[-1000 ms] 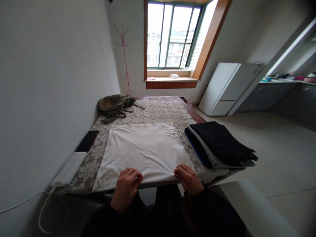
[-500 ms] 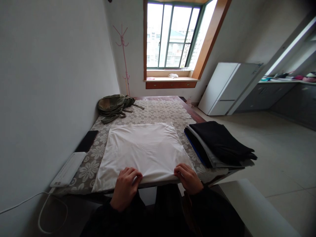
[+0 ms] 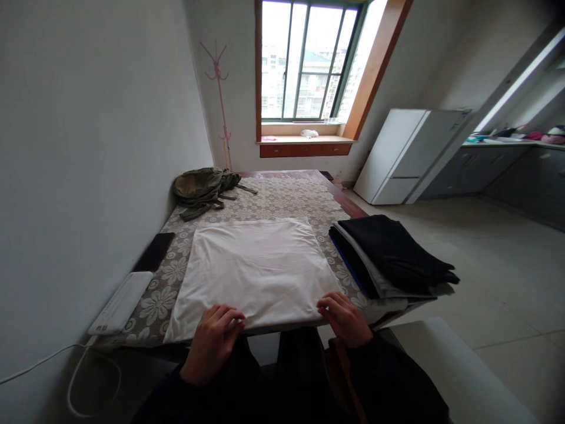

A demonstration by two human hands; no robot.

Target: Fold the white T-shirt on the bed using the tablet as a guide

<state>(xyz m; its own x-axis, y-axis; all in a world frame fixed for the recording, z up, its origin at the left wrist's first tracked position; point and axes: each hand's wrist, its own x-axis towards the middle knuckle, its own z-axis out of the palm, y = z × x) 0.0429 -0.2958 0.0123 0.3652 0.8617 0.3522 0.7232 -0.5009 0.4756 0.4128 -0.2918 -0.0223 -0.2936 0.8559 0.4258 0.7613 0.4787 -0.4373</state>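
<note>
A white cloth garment (image 3: 260,271), spread in a roughly square shape with soft wrinkles, lies at the near edge of the table. My left hand (image 3: 215,337) is at its near hem, left of the middle, with thumb and fingertips drawn together on the edge. At the near right corner, my right hand (image 3: 345,318) has its fingers curled in a pinch on the same hem. The fabric between the fingertips is mostly hidden. To the right of the garment sits a stack of folded dark and grey clothes (image 3: 392,253).
A patterned tablecloth (image 3: 282,197) covers the table. An olive backpack (image 3: 200,185) lies at the back left. Along the left wall are a black phone (image 3: 154,252) and a white power strip (image 3: 121,303) with its cable. A pale seat or bench (image 3: 459,365) stands at lower right.
My left hand has slid left along the hem and my right hand slightly right, so they are farther apart. Pull creases near the hem have eased; the garment lies flatter.
</note>
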